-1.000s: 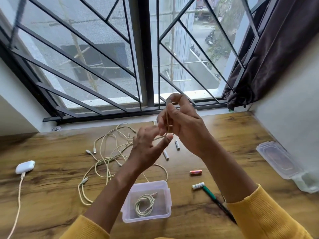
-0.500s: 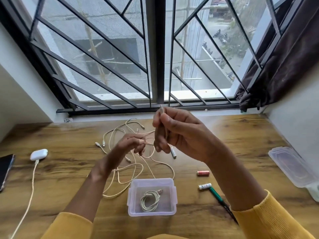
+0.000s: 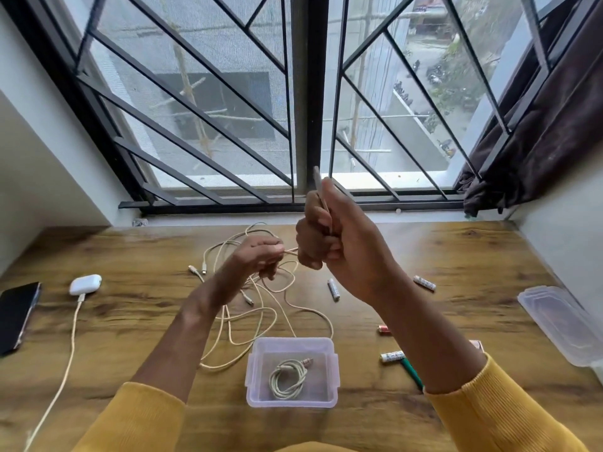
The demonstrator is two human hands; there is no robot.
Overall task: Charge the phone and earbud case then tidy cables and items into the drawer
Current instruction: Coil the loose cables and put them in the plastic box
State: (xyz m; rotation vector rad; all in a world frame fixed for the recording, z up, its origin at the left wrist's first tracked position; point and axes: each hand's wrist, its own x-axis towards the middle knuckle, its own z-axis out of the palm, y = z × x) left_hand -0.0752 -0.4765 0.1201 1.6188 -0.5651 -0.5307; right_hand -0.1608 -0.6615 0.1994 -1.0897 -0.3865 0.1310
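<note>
The cable lies mostly loose on the counter, its tangle spread below and to the left of both hands. One end is held up: the right hand has its grip clamped round it, the plug end poking upward past the thumb, so that stretch runs near upright. From there the cable passes leftward to the left hand, whose fingers pinch it just beside the right fist. The slack hangs nearer the left hand, which seems best placed to feed the next loop.
</note>
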